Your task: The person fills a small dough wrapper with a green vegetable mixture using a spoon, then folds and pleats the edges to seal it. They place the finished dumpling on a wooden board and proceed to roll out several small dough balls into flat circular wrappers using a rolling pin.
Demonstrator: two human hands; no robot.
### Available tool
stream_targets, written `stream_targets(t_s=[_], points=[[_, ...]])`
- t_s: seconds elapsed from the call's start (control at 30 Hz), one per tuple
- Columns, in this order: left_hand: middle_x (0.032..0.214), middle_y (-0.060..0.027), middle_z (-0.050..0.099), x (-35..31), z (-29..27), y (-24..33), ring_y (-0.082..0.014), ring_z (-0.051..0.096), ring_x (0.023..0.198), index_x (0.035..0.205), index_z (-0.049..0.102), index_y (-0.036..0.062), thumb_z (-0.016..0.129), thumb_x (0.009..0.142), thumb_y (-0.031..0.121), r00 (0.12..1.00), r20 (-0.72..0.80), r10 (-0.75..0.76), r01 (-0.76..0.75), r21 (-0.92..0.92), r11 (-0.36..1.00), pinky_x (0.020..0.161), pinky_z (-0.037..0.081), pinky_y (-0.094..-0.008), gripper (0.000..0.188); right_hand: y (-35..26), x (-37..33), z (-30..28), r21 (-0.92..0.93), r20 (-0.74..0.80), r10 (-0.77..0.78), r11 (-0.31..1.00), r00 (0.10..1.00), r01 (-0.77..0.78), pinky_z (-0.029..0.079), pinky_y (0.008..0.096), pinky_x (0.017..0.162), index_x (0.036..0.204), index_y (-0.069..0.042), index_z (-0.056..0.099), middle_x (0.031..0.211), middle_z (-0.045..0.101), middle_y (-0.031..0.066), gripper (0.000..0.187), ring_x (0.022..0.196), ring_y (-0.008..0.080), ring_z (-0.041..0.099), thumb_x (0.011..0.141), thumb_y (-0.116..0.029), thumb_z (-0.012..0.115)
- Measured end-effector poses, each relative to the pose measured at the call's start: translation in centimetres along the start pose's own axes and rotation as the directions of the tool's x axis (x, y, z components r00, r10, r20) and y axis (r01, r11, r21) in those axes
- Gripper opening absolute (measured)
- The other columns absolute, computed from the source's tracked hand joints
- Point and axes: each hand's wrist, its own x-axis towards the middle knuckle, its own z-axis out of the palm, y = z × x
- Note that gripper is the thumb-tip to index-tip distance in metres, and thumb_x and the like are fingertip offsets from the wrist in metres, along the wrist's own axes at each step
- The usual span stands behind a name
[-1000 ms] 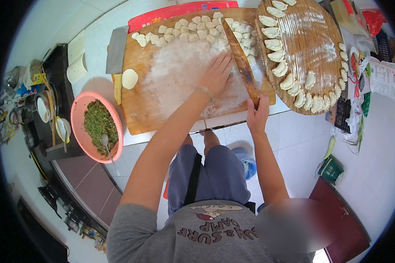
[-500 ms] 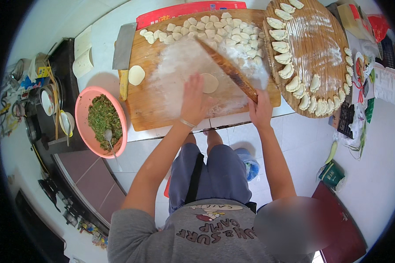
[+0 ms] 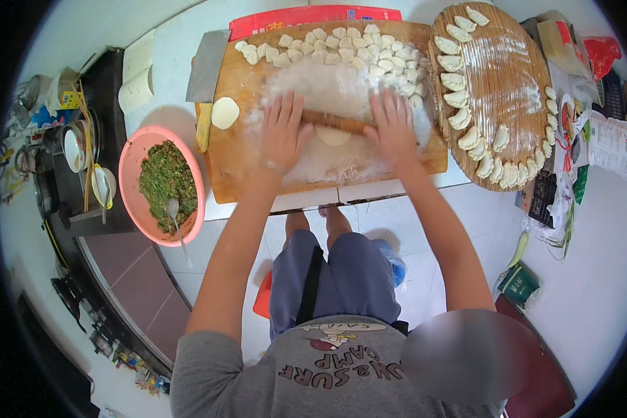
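- Okay so, both bare hands were palms down with fingers spread: left hand (image 3: 283,134) at one end of the slim brown wooden rolling pin (image 3: 336,122), right hand (image 3: 395,131) at the other. Neither looked curled around it, probably so it could turn freely; blur hid the exact contact.
- A thin, round, off-white dough wrapper (image 3: 332,136) lay between the hands, partly under the pin, on the rectangular tan wooden board (image 3: 233,157) on the white counter (image 3: 171,76). Being centered likely kept pressure even.
- White powdery flour (image 3: 313,83) covered that patch, presumably against sticking.
- Small cream-colored dough lumps (image 3: 324,46) sat bunched toward the far edge, I guess out of the pin's path.
- The broad grey metal cleaver (image 3: 208,70) with its yellow handle rested at the left edge, beside another flat pale dough disc (image 3: 225,113).
- The round pink plastic bowl (image 3: 127,202) of chopped green mix (image 3: 166,180) had a metal spoon (image 3: 173,207) in it, maybe for easy scooping.
- Crescent-shaped white dumplings (image 3: 454,82) mostly lined the round brown wooden board's (image 3: 498,76) rim, likely spaced against clumping.
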Motion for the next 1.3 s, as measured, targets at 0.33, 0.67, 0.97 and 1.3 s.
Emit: stream_targets(t_s=[0.33,0.67,0.97,1.3], points=[[0.156,-0.0142,0.025,0.7,0.6,-2.1,-0.0408,0.023,0.142,0.148,0.033,0.0106,0.058,0.087,0.04,0.997,-0.081,0.01,-0.008,0.021,1.0,0.115,0.018,-0.0537,0.072,-0.4,1.1,0.0,0.135,0.104,-0.136,0.983,0.985,0.121,0.041,0.0446,0.097,0.122,-0.009,0.054,0.115,0.057,0.0111,0.05,0.112,0.0312,0.054,0.078,-0.025,0.072],[0.104,-0.0126,0.064,4.8,0.5,2.7,-0.033,0.057,0.105,0.104,0.063,0.0072,0.07,0.082,0.023,0.99,-0.014,0.138,-0.137,-0.263,0.955,0.097,0.042,-0.0471,0.028,-0.6,-0.5,-2.2,0.224,0.051,-0.071,0.973,0.996,0.058,0.049,0.0423,0.074,0.107,-0.007,0.055,0.099,0.057,0.0118,0.037,0.091,0.0327,0.06,0.077,-0.02,0.073],[0.084,-0.0121,0.069,1.3,-1.3,7.0,-0.0231,0.067,0.077,0.1,0.062,0.0047,0.07,0.084,0.014,0.967,0.165,-0.195,0.249,-0.786,0.566,0.07,0.053,-0.0323,0.021,0.4,-4.6,-2.8,0.646,0.379,0.267,0.609,0.886,-0.46,0.048,0.0415,0.07,0.113,-0.001,0.058,0.1,0.06,0.0182,0.031,0.087,0.0353,0.06,0.091,-0.022,0.061],[0.136,-0.0219,0.048,-7.5,0.5,2.1,-0.0354,0.047,0.126,0.131,0.049,0.0044,0.06,0.091,0.019,0.945,-0.129,-0.301,0.235,-0.377,0.896,0.103,0.038,-0.0448,0.044,0.6,-6.3,-2.9,0.315,0.213,0.111,0.933,0.971,-0.176,0.049,0.0419,0.079,0.12,-0.008,0.056,0.104,0.06,0.0146,0.038,0.094,0.0343,0.059,0.085,-0.021,0.066]])
